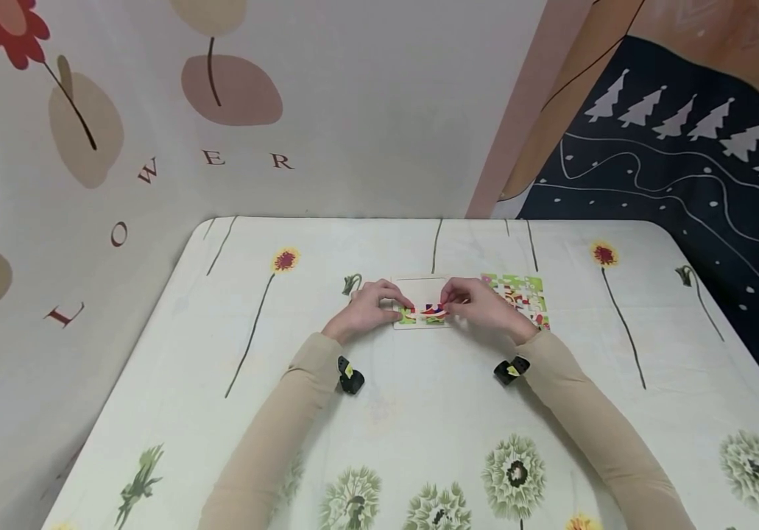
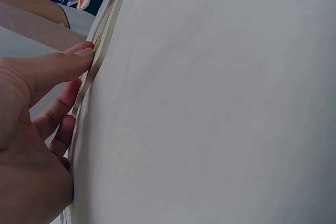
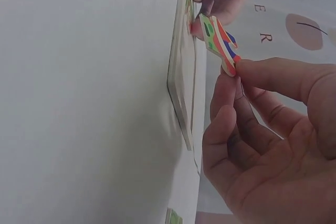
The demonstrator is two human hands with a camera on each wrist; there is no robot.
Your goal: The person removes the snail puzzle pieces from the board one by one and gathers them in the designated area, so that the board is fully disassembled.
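A pale, shallow puzzle board (image 1: 419,288) lies flat on the table, most of its inside bare. At its front left corner my left hand (image 1: 367,309) holds a green-edged puzzle piece (image 1: 408,317) between thumb and index finger, down at the board. My right hand (image 1: 481,303) pinches another puzzle piece (image 3: 220,45), green, red, white and blue, between thumb and fingertips. That piece is tilted and raised over the board's front part, just right of the left hand's piece. The right wrist view shows the board's edge (image 3: 178,85) below it.
Right of the board, partly behind my right hand, lies a patch of colourful puzzle pieces (image 1: 526,285) with green borders. The table wears a white flowered cloth (image 1: 419,419). Hanging fabric stands behind it, white (image 1: 379,147) at the left and dark blue with trees (image 1: 677,169) at the right.
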